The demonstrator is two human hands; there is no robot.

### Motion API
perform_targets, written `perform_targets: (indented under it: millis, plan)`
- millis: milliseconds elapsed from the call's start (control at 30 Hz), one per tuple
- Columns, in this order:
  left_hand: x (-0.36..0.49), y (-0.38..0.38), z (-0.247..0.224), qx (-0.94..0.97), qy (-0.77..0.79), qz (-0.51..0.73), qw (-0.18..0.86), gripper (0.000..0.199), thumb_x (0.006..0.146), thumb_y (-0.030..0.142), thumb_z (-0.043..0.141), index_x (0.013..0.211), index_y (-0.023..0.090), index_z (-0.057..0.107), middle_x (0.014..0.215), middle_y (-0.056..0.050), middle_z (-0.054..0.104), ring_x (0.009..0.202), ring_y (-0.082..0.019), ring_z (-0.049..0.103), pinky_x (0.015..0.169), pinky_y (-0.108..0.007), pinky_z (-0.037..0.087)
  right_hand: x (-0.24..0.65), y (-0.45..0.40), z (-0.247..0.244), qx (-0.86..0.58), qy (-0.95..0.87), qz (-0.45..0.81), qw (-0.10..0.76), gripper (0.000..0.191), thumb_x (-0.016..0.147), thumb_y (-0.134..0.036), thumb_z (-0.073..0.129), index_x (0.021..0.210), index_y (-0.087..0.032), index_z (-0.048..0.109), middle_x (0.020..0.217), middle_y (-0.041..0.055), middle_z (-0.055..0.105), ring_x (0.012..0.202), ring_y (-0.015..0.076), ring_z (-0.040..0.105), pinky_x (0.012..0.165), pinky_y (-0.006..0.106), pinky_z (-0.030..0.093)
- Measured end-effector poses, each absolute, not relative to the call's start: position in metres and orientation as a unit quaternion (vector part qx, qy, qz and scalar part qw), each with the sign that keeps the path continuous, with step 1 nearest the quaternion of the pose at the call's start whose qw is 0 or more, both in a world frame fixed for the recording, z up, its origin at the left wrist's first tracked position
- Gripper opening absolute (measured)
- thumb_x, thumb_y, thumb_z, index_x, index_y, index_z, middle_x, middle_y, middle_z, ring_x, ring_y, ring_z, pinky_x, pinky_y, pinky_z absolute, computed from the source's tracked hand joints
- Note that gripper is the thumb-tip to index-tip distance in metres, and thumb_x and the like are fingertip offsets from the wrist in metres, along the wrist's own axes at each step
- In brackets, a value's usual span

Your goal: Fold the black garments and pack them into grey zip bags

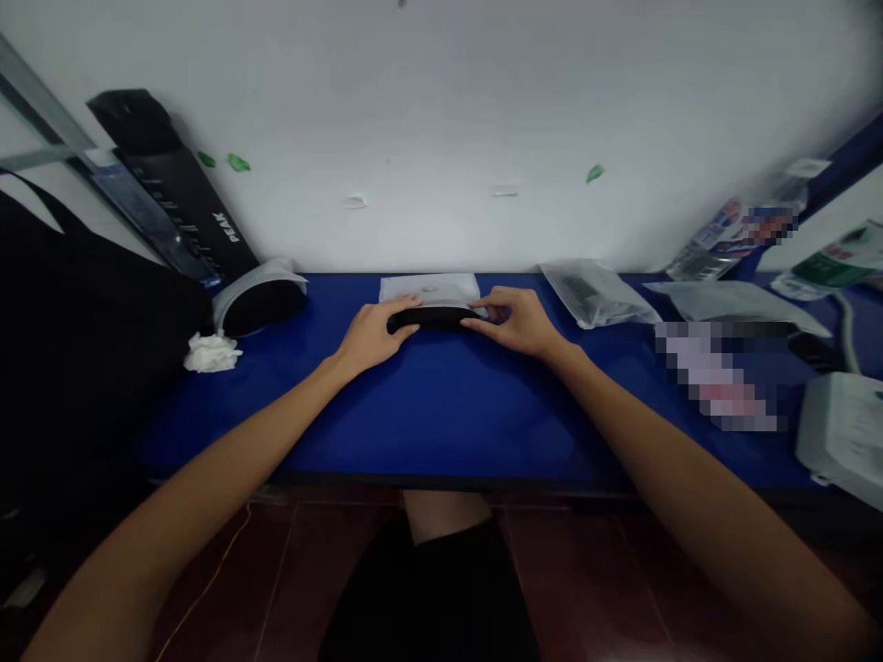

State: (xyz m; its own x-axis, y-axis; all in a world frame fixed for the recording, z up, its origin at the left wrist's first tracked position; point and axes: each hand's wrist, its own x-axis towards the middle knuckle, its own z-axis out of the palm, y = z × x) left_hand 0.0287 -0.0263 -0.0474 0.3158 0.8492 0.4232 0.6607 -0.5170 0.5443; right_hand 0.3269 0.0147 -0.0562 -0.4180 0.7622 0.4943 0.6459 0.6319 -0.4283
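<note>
Floor: dark red tiles (586,588) lie below the worktop, with a thin yellow cable (207,579) running across them at the left.
Person: black shorts (428,598) show just below the worktop's front edge.
Surface: a blue worktop (441,423) with a dark front edge carries everything in view.
Left hand: the left hand (376,336) rests on the left end of the black padded item (433,318).
Right hand: the right hand (514,322) lies against that item's right end.
Fingers: the left fingers (407,303) and right fingers (493,308) are moderately spread, lying on the item without wrapping around it.
Item: it sits between the hands, on a white plastic pouch (428,289), at the back middle of the worktop.
Left side: a crumpled white tissue (211,353) lies just beside a round black object in a white plastic sleeve (258,299), with a black bag (75,340) at the edge.
Right side: a translucent plastic bag (593,294) lies nearest the right hand, and a white power strip (845,428) sits at the far right. A pixelated item (717,377) is too blurred to tell.
Back: a black box printed PEAK (172,184) leans against the white wall (441,110), which bears green leaf-shaped scraps (238,163).
</note>
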Motion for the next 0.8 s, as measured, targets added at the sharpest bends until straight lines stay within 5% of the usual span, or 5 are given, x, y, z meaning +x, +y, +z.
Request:
perform_targets:
  millis: [133, 233, 567, 800]
  plan:
    - [0.029, -0.025, -0.049, 0.793, 0.475, 0.358, 0.137, 0.047, 0.095, 0.014, 0.078, 0.141, 0.025, 0.076, 0.15, -0.006, 0.07, 0.146, -0.025, 0.063, 0.132, -0.046, 0.044, 0.323, 0.011, -0.053, -0.372, -0.866, 0.059, 0.33, 0.046, 0.097, -0.039, 0.073, 0.138, -0.021, 0.077, 0.135, 0.0147, 0.073, 0.125, 0.0321, 0.069, 0.11, 0.05, 0.054]
    - [0.029, -0.026, -0.049, 0.792, 0.472, 0.362, 0.136, 0.047, 0.095, 0.012, 0.078, 0.139, 0.026, 0.077, 0.148, -0.005, 0.071, 0.145, -0.026, 0.064, 0.131, -0.046, 0.046, 0.321, 0.008, -0.05, -0.364, -0.884, 0.089, 0.279, 0.053, 0.097, -0.029, 0.066, 0.15, -0.024, 0.07, 0.154, 0.0109, 0.068, 0.141, 0.0327, 0.064, 0.121, 0.054, 0.049]
    - [0.031, -0.027, -0.05, 0.789, 0.472, 0.372, 0.126, 0.054, 0.096, 0.003, 0.069, 0.141, 0.03, 0.076, 0.146, 0.001, 0.071, 0.144, -0.024, 0.064, 0.131, -0.048, 0.045, 0.308, -0.002, -0.047, -0.47, -0.852, 0.022, 0.227, 0.047, 0.099, -0.023, 0.06, 0.142, -0.025, 0.077, 0.121, 0.0079, 0.085, 0.102, 0.0311, 0.082, 0.096, 0.042, 0.061]
    - [0.039, -0.034, -0.05, 0.767, 0.482, 0.411, 0.107, 0.044, 0.093, 0.004, 0.07, 0.125, 0.031, 0.084, 0.134, 0.003, 0.079, 0.133, -0.025, 0.073, 0.124, -0.048, 0.055, 0.298, -0.011, -0.044, -0.495, -0.824, -0.034, 0.273, 0.034, 0.096, -0.023, 0.06, 0.119, -0.026, 0.085, 0.117, 0.005, 0.086, 0.101, 0.0275, 0.079, 0.082, 0.035, 0.055]
